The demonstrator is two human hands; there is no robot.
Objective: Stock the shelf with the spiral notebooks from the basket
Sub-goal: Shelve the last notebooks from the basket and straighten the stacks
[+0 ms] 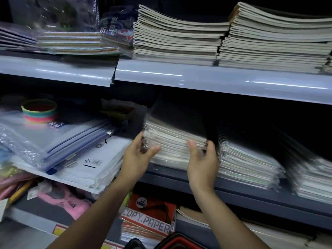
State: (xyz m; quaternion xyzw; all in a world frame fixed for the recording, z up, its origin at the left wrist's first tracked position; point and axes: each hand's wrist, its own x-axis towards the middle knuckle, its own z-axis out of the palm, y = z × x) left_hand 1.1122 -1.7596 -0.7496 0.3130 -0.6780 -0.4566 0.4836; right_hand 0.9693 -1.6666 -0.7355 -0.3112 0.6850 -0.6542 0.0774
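Note:
A stack of dark-covered spiral notebooks (172, 139) in clear wrap sits on the middle shelf (251, 191). My left hand (138, 159) touches the stack's left front corner, fingers along its side and thumb across the front. My right hand (203, 162) grips the upper notebooks at the right front, thumb on the page edges and fingers curled round the spiral side. More spiral notebook stacks (248, 159) lie to the right. A red basket's rim (179, 241) shows at the bottom, its contents hidden.
The upper shelf (197, 76) holds stacks of plain notebooks (179, 38). Left of the notebooks lie zip folders (75, 141) and a rainbow spring toy (39, 112). Below stand packs of A4 copy paper (149, 220).

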